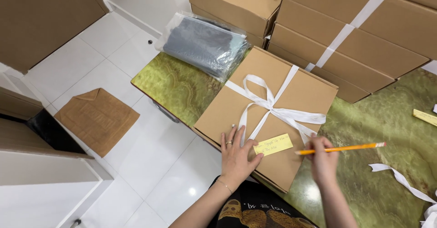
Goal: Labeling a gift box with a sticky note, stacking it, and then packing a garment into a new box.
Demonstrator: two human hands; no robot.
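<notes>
A flat brown cardboard box (300, 91) tied with a white ribbon bow (273, 106) lies on a green marbled table (168, 84). A yellow paper slip (273, 144) with handwriting sits on the box's near corner. My left hand (236, 157) rests flat on the box, fingers spread, thumb beside the slip's left end. My right hand (324, 157) hovers at the slip's right side and grips an orange pencil (341, 148) that points right.
Stacked taped cardboard boxes (359, 32) fill the table's back. A clear bag with grey fabric (205, 43) lies at the back left. Loose white ribbon (400, 178) and another yellow slip (425, 117) lie at right. A flattened brown carton (96, 118) lies on the white tile floor.
</notes>
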